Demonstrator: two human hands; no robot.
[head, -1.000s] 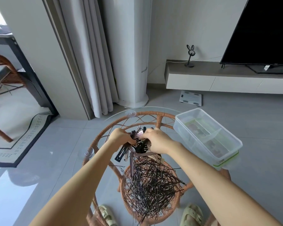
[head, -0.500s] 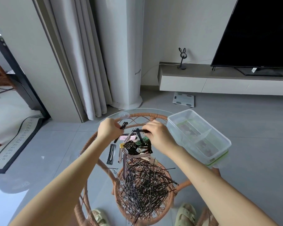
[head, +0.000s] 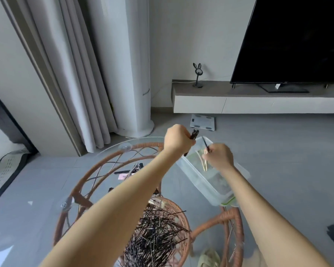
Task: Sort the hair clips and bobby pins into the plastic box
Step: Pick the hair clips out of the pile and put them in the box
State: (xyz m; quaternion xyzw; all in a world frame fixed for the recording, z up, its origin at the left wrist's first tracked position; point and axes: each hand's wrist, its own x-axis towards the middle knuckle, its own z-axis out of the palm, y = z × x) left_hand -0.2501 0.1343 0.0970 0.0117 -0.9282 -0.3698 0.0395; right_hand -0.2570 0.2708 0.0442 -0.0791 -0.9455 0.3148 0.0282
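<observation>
Above the plastic box (head: pixel 199 185), the left grip (head: pixel 178 140) clutches dark hair clips (head: pixel 194 134), partly hidden. The right grip (head: pixel 219 157) pinches a blurred bobby pin (head: pixel 205 143).

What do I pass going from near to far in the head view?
Nearest first: pile of bobby pins → plastic box → bathroom scale → TV cabinet → TV.

The plastic box (head: pixel 199 182) sits on the right side of the table (head: pixel 143 145). The bobby pins (head: pixel 158 236) are heaped at the near edge, with loose hair clips (head: pixel 129 171) behind them to the left. The left hand (head: pixel 176 140), gripping a clip (head: pixel 194 134), and the right hand (head: pixel 219 157), pinching a pin (head: pixel 205 144), are over the box's far end.
</observation>
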